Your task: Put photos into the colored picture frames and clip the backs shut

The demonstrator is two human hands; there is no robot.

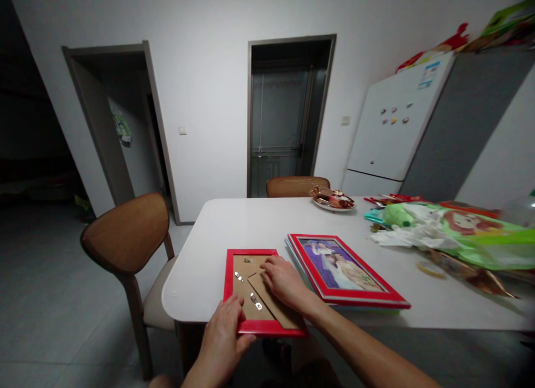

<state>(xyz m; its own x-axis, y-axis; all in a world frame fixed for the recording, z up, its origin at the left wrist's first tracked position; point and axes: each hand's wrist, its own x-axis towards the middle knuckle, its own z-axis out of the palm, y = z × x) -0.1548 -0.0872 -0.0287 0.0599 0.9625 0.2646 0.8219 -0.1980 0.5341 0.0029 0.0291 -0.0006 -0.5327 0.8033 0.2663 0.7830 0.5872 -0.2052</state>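
A red picture frame [271, 328] lies face down at the table's front edge, its brown backing board [242, 287] upward. Small metal clips [256, 305] and hangers sit on the board, and a stand flap [276, 305] runs diagonally across it. My left hand [223, 326] grips the frame's near left corner, thumb along the front rim and fingers over the left side. My right hand [284, 282] rests over the flap and the board's right side, bent fingertips touching the board; its thumb is hidden. A second red frame [349, 293] lies face up to the right, with a photo in it.
The white table [188, 287] carries a plate of food-like items [333, 199] at the back. Plastic bags and tissues [418, 226] and a tape roll [430, 269] lie on the right. A wooden chair [129, 237] stands left, another [297, 186] behind the table.
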